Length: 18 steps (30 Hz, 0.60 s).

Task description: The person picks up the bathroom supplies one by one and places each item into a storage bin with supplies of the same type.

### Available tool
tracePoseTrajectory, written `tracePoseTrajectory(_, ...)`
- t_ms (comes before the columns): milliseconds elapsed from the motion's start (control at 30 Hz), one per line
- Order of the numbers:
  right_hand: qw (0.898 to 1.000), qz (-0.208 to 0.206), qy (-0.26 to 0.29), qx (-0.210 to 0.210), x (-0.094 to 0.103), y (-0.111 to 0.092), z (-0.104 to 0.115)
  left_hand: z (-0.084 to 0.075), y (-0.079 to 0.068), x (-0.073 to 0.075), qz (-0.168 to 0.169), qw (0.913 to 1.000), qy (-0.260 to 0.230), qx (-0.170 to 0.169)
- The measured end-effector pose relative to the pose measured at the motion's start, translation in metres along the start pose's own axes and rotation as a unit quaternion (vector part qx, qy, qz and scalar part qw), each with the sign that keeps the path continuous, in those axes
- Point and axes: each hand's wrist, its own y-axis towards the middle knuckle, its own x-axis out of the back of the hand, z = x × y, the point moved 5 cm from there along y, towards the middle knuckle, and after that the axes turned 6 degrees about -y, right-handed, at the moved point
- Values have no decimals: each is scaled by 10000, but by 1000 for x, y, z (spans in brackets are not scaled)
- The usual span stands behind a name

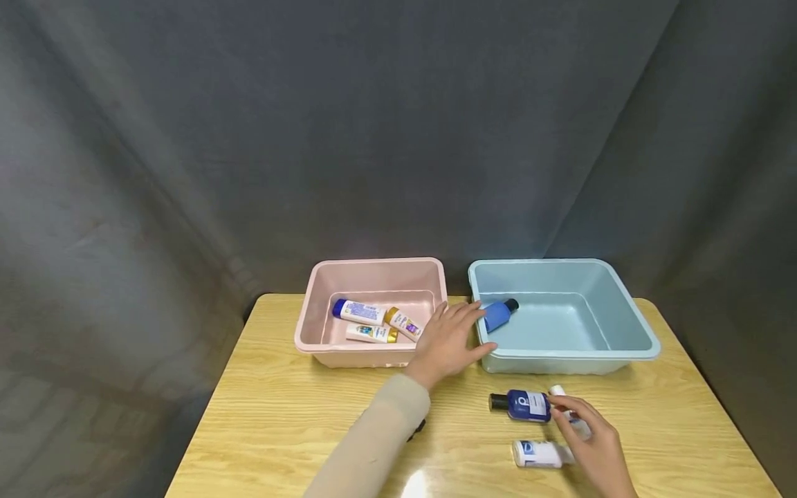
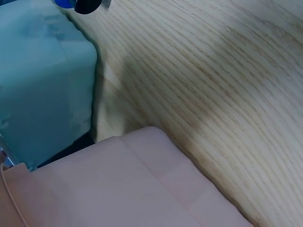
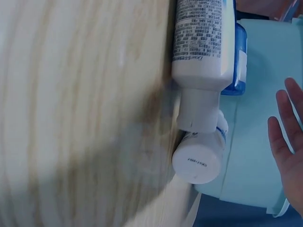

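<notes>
My left hand (image 1: 447, 342) is over the gap between the two bins, fingers spread, fingertips at the left rim of the light blue bin (image 1: 575, 355). A blue bottle with a black cap (image 1: 497, 316) lies inside that bin beside the fingertips. Above the table bottles is my right hand (image 1: 591, 439); in the right wrist view its fingers are extended and apart from them. Below these fingers lie a dark blue bottle (image 1: 528, 405), a white bottle (image 3: 201, 42) and another white-capped bottle (image 3: 198, 163), partly hidden by the hand in the head view.
A pink bin (image 1: 367, 357) stands left of the light blue one and holds a white tube with a blue cap (image 1: 361, 312) and two white bottles with gold caps (image 1: 371, 333). Both bins sit toward the back of the wooden table (image 1: 268, 415). Dark curtain (image 1: 398, 138) hangs behind.
</notes>
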Motion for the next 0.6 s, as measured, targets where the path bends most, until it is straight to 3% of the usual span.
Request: tracePoseTrajectory(600, 9956, 636, -77, -686, -1, -19, -7, 1, -2, 4, -105, 9996, -256, -24)
